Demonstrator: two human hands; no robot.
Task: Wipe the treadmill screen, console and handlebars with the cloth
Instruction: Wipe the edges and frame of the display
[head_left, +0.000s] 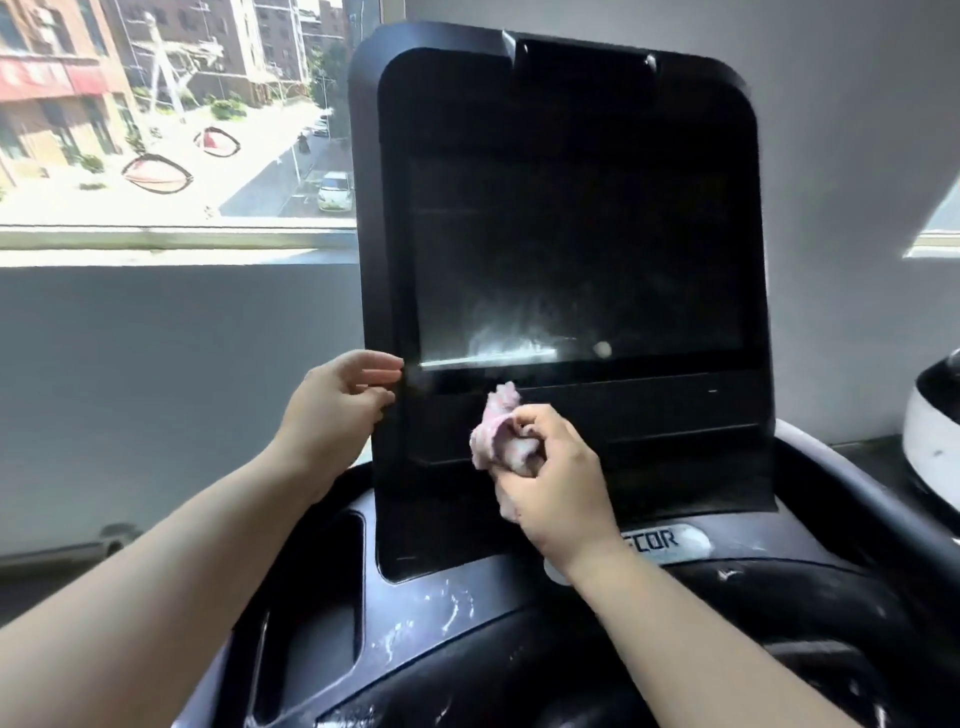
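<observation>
Sunlit window (171, 119), grey wall (841, 130)

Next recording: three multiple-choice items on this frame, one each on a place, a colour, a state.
1. Where is the left hand? A) at the screen housing's left edge B) on the windowsill C) in the cup well
2. The cloth's colour? A) blue B) pink C) green
3. The screen's state? A) lit with a menu B) dark, smeared low down C) covered by the cloth

1 A: its fingers hold that edge.
2 B: the right hand grips a pink bunch.
3 B: black glass with pale streaks near its bottom.
</observation>
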